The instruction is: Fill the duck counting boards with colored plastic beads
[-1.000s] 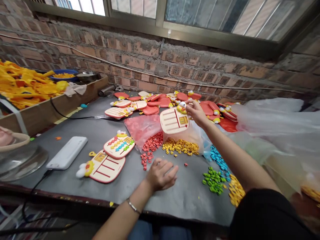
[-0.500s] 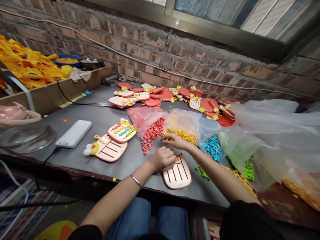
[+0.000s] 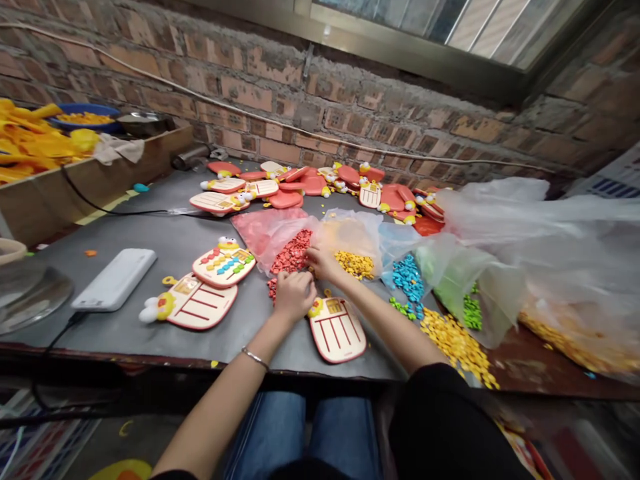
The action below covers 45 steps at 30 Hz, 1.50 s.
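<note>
My left hand [image 3: 296, 295] is closed, fingers curled together, over the small loose red pieces [image 3: 271, 288] in front of the red bag. Beside it my right hand [image 3: 323, 263] reaches to the right edge of the red pile [image 3: 295, 250], its fingers pinched; what either hand holds is too small to make out. Just in front of both hands a cream slotted board [image 3: 339, 331] with a red rim lies flat, its yellow head partly behind my left hand. Off to the left, a board filled with coloured pieces [image 3: 223, 263] overlaps an unfilled slotted board [image 3: 200, 303].
Bags of yellow pieces [image 3: 354, 265], blue pieces [image 3: 407, 277] and green pieces [image 3: 471, 310] stand to the right. Loose yellow pieces [image 3: 457, 343] spread near the table edge. Red-backed boards [image 3: 313, 183] lie along the wall. A white power bank [image 3: 115, 280] lies left.
Both hands have moved away from the slotted board to the red pieces, uncovering most of its top. The right hand has left the yellow pieces. The view has shifted right.
</note>
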Available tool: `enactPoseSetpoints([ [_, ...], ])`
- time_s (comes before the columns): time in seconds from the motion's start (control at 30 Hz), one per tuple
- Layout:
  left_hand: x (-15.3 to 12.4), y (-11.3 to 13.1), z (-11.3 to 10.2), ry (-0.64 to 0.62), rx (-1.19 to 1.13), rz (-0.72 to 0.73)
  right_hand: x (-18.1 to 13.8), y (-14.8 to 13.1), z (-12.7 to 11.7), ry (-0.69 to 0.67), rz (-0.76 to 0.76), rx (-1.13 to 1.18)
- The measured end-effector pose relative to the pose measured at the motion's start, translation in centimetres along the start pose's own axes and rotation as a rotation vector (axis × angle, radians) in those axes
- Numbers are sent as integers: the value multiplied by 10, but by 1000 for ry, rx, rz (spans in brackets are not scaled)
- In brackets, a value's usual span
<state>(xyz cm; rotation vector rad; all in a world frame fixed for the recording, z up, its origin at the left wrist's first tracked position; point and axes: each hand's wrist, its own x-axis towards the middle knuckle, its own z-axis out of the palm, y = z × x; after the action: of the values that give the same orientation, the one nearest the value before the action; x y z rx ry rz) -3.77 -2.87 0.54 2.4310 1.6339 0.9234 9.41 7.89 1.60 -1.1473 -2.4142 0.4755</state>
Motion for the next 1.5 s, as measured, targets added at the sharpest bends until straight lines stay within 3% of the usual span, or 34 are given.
enactPoseSetpoints([
  [0.2,0,1,3,-197,-45,58,-93,9,-33,261,71,392],
  [0.3,-1,3,8,-267,-31,99,-134,9,-28,288,148,389],
  [0.4,-2,4,12,-309,-3,114,-154,9,-14,275,196,249],
  [0.57,-2,4,13,-332,49,116,-155,7,-1,236,90,68],
  [0.67,-2,5,13,-334,70,116,-157,4,-5,298,80,132],
  [0.77,-2,5,14,-340,76,119,-161,1,-9,278,83,191],
  [0.87,-2,4,15,-347,72,117,-162,1,-9,252,83,188],
  [1.07,-1,5,15,-355,63,108,-162,5,-8,329,102,142],
  [1.33,-1,6,13,-394,103,90,-161,3,-8,256,35,142],
  [1.5,-1,10,10,-437,149,51,-160,7,-7,249,73,141],
])
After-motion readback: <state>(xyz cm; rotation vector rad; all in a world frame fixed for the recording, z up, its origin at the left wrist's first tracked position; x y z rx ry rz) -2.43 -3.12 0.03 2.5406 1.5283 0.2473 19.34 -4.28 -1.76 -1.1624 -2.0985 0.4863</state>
